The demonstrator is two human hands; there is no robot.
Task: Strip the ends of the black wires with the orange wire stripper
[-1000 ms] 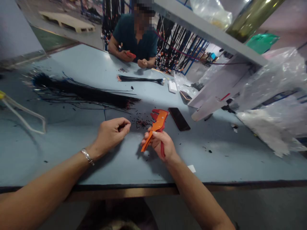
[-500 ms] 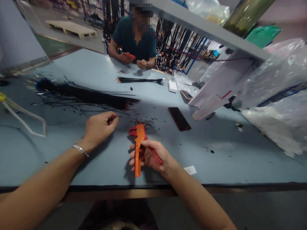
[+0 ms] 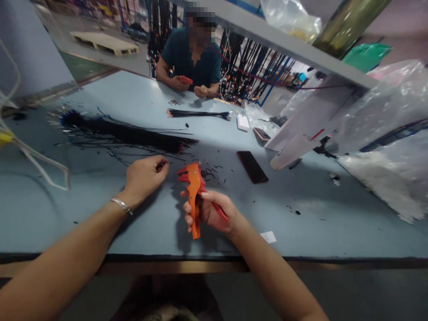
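1. In the right hand (image 3: 216, 209), fingers wrapped about one handle and palm against the other, sits the tool (image 3: 194, 183), orange and red; the grasp is plain, and the two handles stand apart.
2. From that grip the tool's long axis runs away from the body, tipping slightly left at the head; the orange handle reaches back toward the table's near edge. The red mouth faces left, toward the other hand.
3. Left of the tool's head, just beside it but apart, is the left hand (image 3: 145, 176). Its thumb and forefinger are pinched together; whether a wire lies between them, I cannot tell.
4. Beyond and left of the right-hand grip lies the bundle (image 3: 133, 133) of black wires, its long axis running crosswise; the left hand is the nearer to it, just short of its loose strands. The end with reddish tips is the one toward the tool.
5. Just past the tool's head, to its right, are dark scraps (image 3: 209, 173) on the table (image 3: 150, 236).
6. Farther right and beyond the grip lies a phone (image 3: 252, 167); straight beyond, well apart, is a smaller bundle (image 3: 200, 114), also crosswise.
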